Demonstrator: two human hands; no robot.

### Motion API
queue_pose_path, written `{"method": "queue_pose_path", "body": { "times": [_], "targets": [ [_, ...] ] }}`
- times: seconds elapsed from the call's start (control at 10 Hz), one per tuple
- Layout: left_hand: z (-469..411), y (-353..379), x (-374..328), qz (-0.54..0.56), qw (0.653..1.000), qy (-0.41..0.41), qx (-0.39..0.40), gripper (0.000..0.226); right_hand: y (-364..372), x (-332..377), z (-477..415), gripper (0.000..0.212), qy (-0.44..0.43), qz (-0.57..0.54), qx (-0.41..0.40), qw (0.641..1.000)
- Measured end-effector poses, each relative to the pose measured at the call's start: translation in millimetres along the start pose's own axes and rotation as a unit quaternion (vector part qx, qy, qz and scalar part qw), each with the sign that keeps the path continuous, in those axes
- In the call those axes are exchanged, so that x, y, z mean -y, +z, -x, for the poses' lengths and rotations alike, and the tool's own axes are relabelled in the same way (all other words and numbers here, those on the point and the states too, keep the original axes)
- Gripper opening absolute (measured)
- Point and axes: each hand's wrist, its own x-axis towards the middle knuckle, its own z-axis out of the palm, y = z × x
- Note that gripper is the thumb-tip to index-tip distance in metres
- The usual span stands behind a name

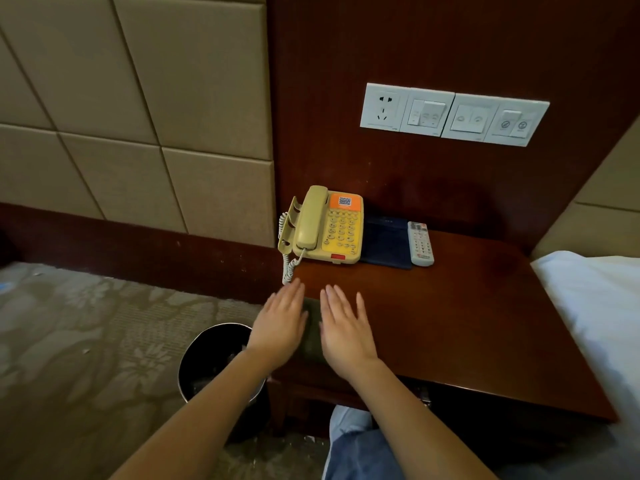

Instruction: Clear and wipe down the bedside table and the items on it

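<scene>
A dark red wooden bedside table [467,323] fills the middle. At its back left stands a yellow corded phone [329,226], beside it a dark blue booklet [386,244] and a white remote [420,243]. On the table's front left corner lies a dark grey-green cloth [311,329]. My left hand [280,322] and my right hand [344,325] lie flat with straight fingers on either side of the cloth, over its edges. Most of the cloth is hidden under them.
A black waste bin [214,362] stands on the patterned carpet left of the table. A white bed [602,317] borders the table's right side. A wall panel with a socket and switches [453,114] sits above. My knee in jeans [360,445] is below the table edge.
</scene>
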Motion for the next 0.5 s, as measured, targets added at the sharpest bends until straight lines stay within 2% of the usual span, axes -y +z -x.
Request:
{"method": "queue_pose_path", "body": {
  "times": [0.1, 0.2, 0.3, 0.4, 0.5],
  "targets": [
    [1.9, 15.7, 6.0, -0.033, 0.996, 0.011, 0.086, 0.064, 11.2, -5.9, 0.1, 0.058, 0.03, -0.028, 0.072, 0.997],
    [-0.9, 17.8, 8.1, -0.033, 0.994, 0.011, 0.099, 0.066, 16.3, -10.7, -2.3, 0.059, 0.039, -0.037, 0.093, 0.994],
    [-4.7, 13.2, 4.9, -0.04, 0.992, 0.009, 0.119, 0.059, 12.0, -11.8, -6.6, 0.059, 0.042, -0.016, 0.112, 0.993],
    [-10.8, -0.6, 1.4, -0.026, 0.994, -0.001, 0.109, 0.057, -2.5, -15.4, -3.8, 0.06, 0.046, -0.015, 0.106, 0.993],
    [-12.5, -25.6, -8.3, -0.011, 0.998, 0.015, 0.053, 0.055, -21.3, -22.6, 7.1, 0.058, 0.031, -0.01, 0.083, 0.996]
  ]
}}
